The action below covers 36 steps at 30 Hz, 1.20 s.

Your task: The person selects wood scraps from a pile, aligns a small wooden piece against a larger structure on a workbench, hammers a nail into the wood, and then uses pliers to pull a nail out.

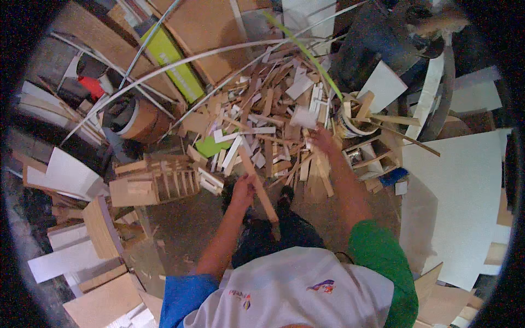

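Nearest to my camera is the grey shirt of the person, with a blue sleeve on the left arm and a green sleeve on the right arm. Below it I see dark trousers.

The left hand has its fingers closed around a long wooden strip. This strip is held at a slant in front of the person: its upper end points to the heap of offcuts, and its lower end is over the trousers.

The right hand reaches over the right part of the heap. Its fingers look partly bent, but they are blurred for me. A small white piece is just at the fingertips, and I cannot tell if they grip it or how far they are open.

To the right of the heap there is a bucket with wooden pieces inside. Farther right I see a large white panel. On the left side stands a wooden frame, and behind it, a lime-green box lies tilted.
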Motion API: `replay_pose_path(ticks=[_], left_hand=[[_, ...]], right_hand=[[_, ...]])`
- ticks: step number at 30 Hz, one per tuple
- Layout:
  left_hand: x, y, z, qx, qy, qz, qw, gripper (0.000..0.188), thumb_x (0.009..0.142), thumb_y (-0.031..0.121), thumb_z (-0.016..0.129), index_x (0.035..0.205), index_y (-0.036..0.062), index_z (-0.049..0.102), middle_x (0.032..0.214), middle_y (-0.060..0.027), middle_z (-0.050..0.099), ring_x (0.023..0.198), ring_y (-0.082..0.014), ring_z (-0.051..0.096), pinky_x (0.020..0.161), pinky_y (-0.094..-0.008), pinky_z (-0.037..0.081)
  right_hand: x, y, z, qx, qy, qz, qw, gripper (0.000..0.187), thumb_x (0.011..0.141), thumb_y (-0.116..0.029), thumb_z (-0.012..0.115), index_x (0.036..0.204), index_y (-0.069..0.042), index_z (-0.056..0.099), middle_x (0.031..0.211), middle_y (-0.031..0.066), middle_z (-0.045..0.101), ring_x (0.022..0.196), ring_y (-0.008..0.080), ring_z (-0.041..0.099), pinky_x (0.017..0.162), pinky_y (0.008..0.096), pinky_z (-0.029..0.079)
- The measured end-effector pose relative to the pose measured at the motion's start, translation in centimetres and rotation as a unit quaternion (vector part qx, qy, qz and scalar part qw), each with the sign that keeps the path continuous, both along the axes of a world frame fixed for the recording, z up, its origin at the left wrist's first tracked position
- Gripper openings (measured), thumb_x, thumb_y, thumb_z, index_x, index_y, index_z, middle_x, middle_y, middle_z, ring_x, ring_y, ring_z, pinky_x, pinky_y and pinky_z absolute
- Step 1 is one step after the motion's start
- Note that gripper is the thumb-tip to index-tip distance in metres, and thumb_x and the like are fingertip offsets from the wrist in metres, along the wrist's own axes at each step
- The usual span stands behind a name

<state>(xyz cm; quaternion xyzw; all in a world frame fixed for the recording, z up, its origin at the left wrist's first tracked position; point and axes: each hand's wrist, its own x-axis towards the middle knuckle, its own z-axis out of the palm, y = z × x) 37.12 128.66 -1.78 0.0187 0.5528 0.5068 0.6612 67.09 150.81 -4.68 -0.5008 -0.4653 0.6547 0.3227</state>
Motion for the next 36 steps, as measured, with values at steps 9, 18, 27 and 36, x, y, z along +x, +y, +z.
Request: replay_pose_path(ticks=[9, 18, 27, 36], left_hand=[[3.6, 5.6, 2.5, 0.121, -0.08, 0.074, 0.987, 0.025, 0.091, 0.023, 0.055, 0.11, 0.0071, 0.054, 0.081, -0.002, 0.057, 0.071, -0.0148, 0.055, 0.067, -0.0315, 0.048], [3.6, 7.0, 1.0, 0.134, -0.152, 0.08, 0.976, 0.037, 0.092, 0.025, 0.054, 0.125, 0.0081, 0.049, 0.093, -0.0066, 0.059, 0.08, -0.0181, 0.057, 0.068, -0.0308, 0.049], [4.2, 2.5, -0.8, 0.019, 0.105, -0.09, 0.99, 0.048, 0.085, 0.01, 0.06, 0.13, 0.004, 0.047, 0.099, -0.0046, 0.062, 0.084, -0.0129, 0.058, 0.073, -0.0258, 0.047], [-2.9, 1.4, 4.2, 0.029, 0.137, -0.032, 0.99, 0.031, 0.086, 0.013, 0.06, 0.114, 0.002, 0.059, 0.089, -0.0062, 0.066, 0.077, -0.0122, 0.06, 0.07, -0.0243, 0.045]], right_hand=[[-2.8, -6.8, 6.5, -0.063, -0.033, 0.177, 0.982, 0.02, 0.088, -0.022, 0.057, 0.102, -0.009, 0.06, 0.101, 0.0042, 0.06, 0.081, 0.0155, 0.059, 0.072, 0.0309, 0.048], [-8.2, -18.9, 10.7, -0.193, 0.051, 0.141, 0.97, 0.029, 0.089, -0.021, 0.06, 0.11, -0.003, 0.053, 0.092, 0.0084, 0.061, 0.078, 0.0179, 0.062, 0.069, 0.0319, 0.052], [-8.7, -16.0, -0.5, -0.213, -0.016, 0.041, 0.976, 0.031, 0.089, -0.022, 0.059, 0.106, 0.003, 0.05, 0.088, 0.0116, 0.06, 0.07, 0.0196, 0.061, 0.058, 0.0316, 0.05], [-16.2, 2.9, -10.5, -0.033, -0.068, 0.101, 0.992, 0.03, 0.091, -0.034, 0.051, 0.088, -0.005, 0.058, 0.071, 0.0063, 0.054, 0.064, 0.0191, 0.052, 0.059, 0.0392, 0.043]])
